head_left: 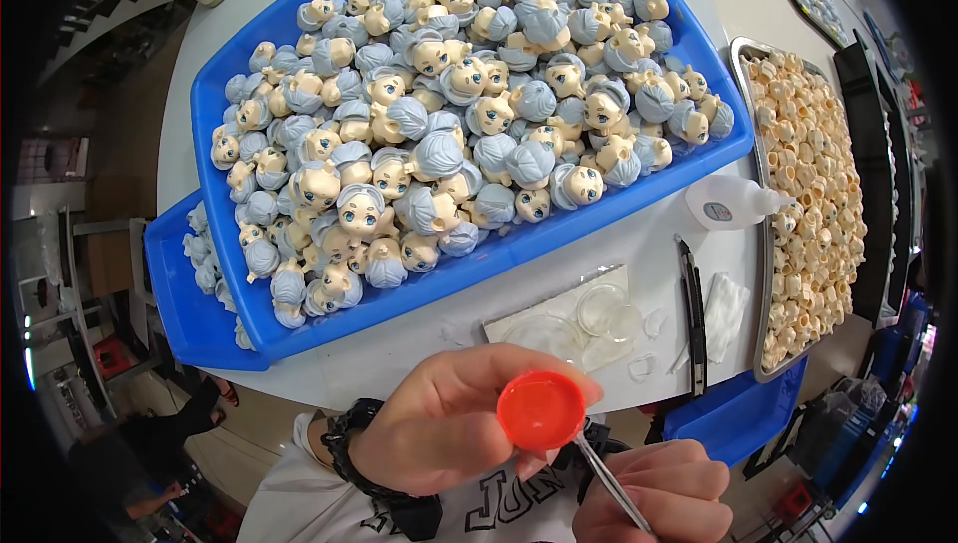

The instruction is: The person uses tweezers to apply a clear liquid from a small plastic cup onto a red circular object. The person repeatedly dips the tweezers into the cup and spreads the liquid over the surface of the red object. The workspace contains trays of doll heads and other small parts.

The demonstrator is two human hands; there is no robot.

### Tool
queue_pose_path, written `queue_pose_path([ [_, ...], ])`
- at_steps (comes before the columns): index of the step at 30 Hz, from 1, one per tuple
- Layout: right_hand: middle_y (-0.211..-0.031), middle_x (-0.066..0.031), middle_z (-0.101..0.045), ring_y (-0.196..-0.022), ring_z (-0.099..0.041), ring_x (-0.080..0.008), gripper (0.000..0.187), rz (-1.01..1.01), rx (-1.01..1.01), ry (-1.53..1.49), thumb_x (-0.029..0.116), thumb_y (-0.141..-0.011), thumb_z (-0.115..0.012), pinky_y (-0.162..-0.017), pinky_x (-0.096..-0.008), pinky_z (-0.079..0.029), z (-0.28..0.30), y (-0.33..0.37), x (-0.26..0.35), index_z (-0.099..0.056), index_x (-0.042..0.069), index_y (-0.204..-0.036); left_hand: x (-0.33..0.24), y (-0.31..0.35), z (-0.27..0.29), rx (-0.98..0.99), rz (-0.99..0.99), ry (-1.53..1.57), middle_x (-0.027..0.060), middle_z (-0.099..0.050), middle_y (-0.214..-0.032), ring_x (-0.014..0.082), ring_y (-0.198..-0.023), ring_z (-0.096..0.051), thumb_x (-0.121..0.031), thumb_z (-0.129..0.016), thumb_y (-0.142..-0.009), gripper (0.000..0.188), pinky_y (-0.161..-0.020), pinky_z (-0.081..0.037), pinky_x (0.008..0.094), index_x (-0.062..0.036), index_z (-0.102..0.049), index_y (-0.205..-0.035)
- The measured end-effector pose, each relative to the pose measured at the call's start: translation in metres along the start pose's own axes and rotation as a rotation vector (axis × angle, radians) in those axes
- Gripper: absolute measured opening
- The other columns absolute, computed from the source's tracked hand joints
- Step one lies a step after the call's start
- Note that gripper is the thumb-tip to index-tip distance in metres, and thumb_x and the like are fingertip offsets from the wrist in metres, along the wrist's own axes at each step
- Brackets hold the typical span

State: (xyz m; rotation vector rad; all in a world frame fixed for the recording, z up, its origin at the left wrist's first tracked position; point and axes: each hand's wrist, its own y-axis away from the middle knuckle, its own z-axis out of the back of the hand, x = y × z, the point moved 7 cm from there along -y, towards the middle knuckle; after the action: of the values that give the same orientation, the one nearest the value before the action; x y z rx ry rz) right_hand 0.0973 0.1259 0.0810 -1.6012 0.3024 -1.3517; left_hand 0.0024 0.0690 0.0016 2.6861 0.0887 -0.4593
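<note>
Low in front of me, my left hand (439, 428) pinches a round red cap (541, 411), its shallow hollow turned up toward me. My right hand (659, 493) is closed around thin metal tweezers (611, 483). Their tips reach the lower right rim of the cap; whether they grip anything there cannot be made out. Just beyond the cap, a flat pale board (529, 318) with clear round discs (603, 310) lies near the table edge. A large blue tray (479, 278) farther off is heaped with doll heads (361, 212) with grey-blue hair.
Right of the board lie a black utility knife (692, 313) and white cotton strips (726, 315). A white squeeze bottle (733, 202) stands beside a metal tray (766, 273) of small cream-coloured parts. Another blue bin (175, 293) is at left, and one (738, 418) sits below the table edge.
</note>
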Motion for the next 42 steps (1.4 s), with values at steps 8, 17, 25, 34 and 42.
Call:
queue_pose_path([
  [8, -0.069, -0.0089, -0.049, -0.05, -0.043, -0.0156, 0.024, 0.017, -0.011, -0.083, 0.006, -0.081, -0.056, -0.038, -0.0245, -0.034, 0.005, 0.002, -0.006, -0.035, 0.006, -0.093, 0.002, 0.001, 0.0, 0.044, -0.009, 0.067, 0.0118, -0.05, -0.078, 0.0176, -0.067, -0.042, -0.032, -0.065, -0.076, 0.046, -0.051, -0.037, 0.0265, 0.0026, -0.05, -0.102],
  [17, -0.067, -0.0087, -0.049, -0.05, -0.044, -0.0158, 0.025, -0.004, -0.064, -0.1, 0.004, -0.078, -0.059, -0.038, -0.0235, -0.034, -0.004, 0.004, -0.009, -0.036, 0.005, -0.09, -0.002, 0.003, 0.008, 0.126, -0.022, 0.13, 0.0104, -0.052, -0.089, 0.0138, -0.072, -0.049, -0.027, -0.062, -0.079, 0.055, -0.062, -0.04, 0.0255, 0.0063, -0.042, -0.118],
  [25, -0.073, -0.0148, -0.056, -0.053, -0.052, -0.0211, 0.013, 0.064, 0.102, -0.205, 0.002, -0.074, -0.059, -0.043, -0.0282, -0.041, -0.003, -0.015, -0.002, -0.057, -0.004, -0.085, -0.018, 0.016, -0.001, 0.161, -0.113, 0.021, 0.0023, -0.043, -0.075, 0.0137, -0.069, -0.037, -0.033, -0.06, -0.079, 0.034, -0.058, -0.034, 0.0238, -0.0069, -0.049, -0.099],
  [34, -0.076, -0.0133, -0.057, -0.057, -0.055, -0.0248, 0.015, 0.064, -0.097, -0.221, 0.007, -0.077, -0.06, -0.049, -0.0317, -0.042, 0.007, -0.002, 0.0, -0.058, -0.003, -0.087, -0.007, 0.009, -0.019, 0.245, -0.066, -0.005, 0.0002, -0.036, -0.076, 0.0124, -0.071, -0.032, -0.031, -0.054, -0.084, 0.037, -0.062, -0.032, 0.0233, -0.0071, -0.041, -0.109],
  [42, -0.074, -0.0129, -0.057, -0.054, -0.055, -0.0228, 0.009, 0.137, -0.132, -0.127, 0.005, -0.078, -0.056, -0.044, -0.03, -0.041, 0.001, -0.005, 0.006, -0.059, -0.003, -0.082, -0.011, 0.011, -0.003, 0.168, -0.125, 0.034, -0.0001, -0.037, -0.076, 0.0121, -0.07, -0.033, -0.032, -0.055, -0.084, 0.037, -0.066, -0.031, 0.0256, -0.0062, -0.044, -0.107],
])
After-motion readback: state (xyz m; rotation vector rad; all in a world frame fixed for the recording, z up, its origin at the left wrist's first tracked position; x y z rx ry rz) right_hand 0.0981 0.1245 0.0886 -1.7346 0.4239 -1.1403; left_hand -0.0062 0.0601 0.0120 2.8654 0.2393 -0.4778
